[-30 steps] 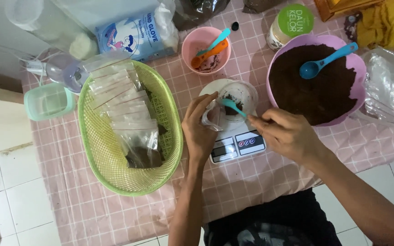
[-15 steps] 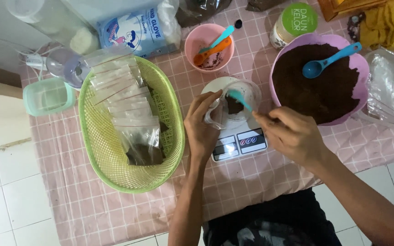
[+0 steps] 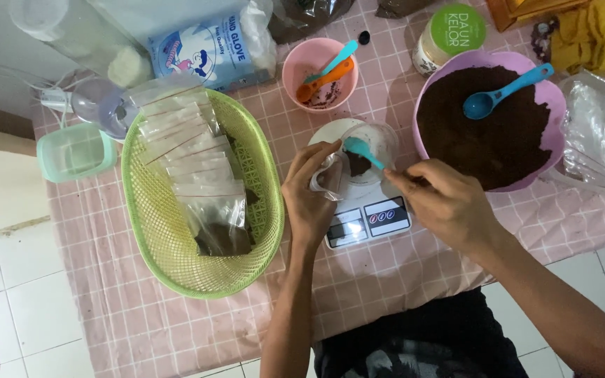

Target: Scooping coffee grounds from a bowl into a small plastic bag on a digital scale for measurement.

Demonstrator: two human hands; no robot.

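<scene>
Nearest the body, the left hand point(image 3: 307, 199) curls around a small clear plastic bag point(image 3: 328, 176), pinching its mouth at the edge of a white kitchen scale point(image 3: 367, 213). The right hand point(image 3: 444, 199) grips the handle of a small teal spoon point(image 3: 363, 151), whose bowl hovers over a clear cup point(image 3: 371, 143) standing on the scale's round plate. Dark brown powder sits in the cup; whether the spoon itself carries any is hard to tell. To the left lies a green mesh basket point(image 3: 155, 217) stacked with filled zip bags point(image 3: 197, 168). To the right stands a large purple bowl point(image 3: 553, 105) of brown powder with a blue scoop point(image 3: 500, 93) resting in it. Farther back is a pink bowl point(image 3: 301, 63) holding an orange spoon and a teal one, all on a pink checked cloth point(image 3: 176, 329).
</scene>
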